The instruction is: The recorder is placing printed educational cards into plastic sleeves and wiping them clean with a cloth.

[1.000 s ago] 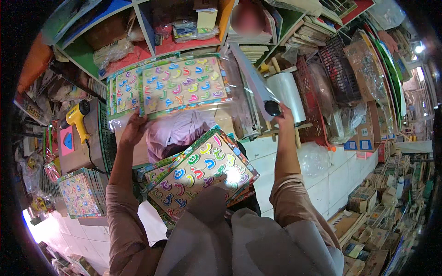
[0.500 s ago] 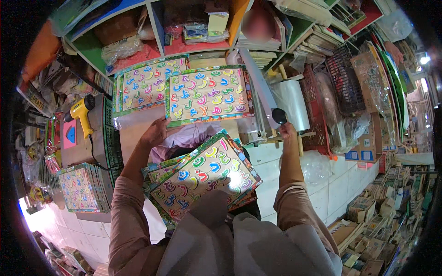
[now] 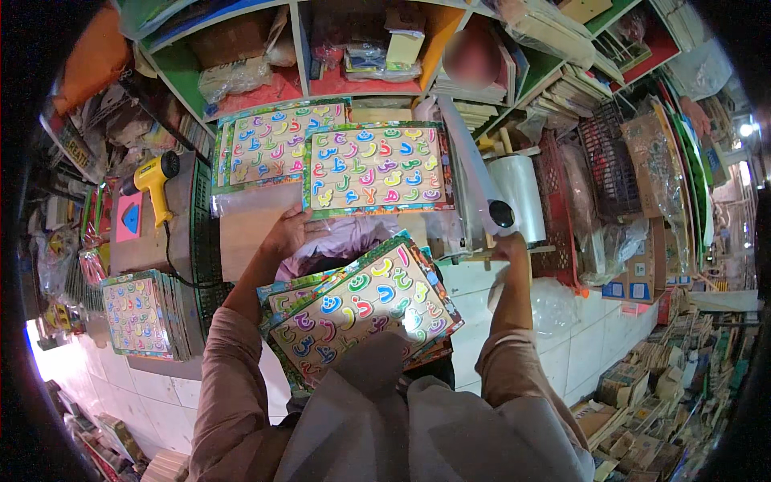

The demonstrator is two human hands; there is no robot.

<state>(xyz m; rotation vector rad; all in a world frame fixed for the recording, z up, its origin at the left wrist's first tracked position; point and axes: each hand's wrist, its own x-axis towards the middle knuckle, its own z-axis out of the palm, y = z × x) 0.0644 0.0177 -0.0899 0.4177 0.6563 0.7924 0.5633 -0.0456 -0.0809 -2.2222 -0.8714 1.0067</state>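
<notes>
My left hand (image 3: 287, 233) is closed at the near left corner of a wooden letter puzzle board (image 3: 377, 169), thumb at its edge. The board has coloured letters and a patterned border, and lies beside the long pale arm (image 3: 466, 157) of what looks like a bag sealer. A round black knob (image 3: 502, 213) sits at the arm's near end. Just below it my right hand (image 3: 511, 247) is closed on that end; its fingers are partly hidden. Similar letter boards (image 3: 261, 145) lie behind on the left, and a stack (image 3: 361, 301) of them rests against my lap.
A clear plastic film roll (image 3: 516, 197) stands right of the sealer. At left are a yellow heat gun (image 3: 152, 185) with a black cord and more stacked boards (image 3: 140, 317). Shelves (image 3: 361, 84) line the back. A red crate (image 3: 558, 201) and wood piles (image 3: 650, 410) occupy the right.
The whole view has shifted slightly, so things appear farther right. My right hand has dropped a little below the knob and looks more tightly closed. My left hand stays at the board's corner.
</notes>
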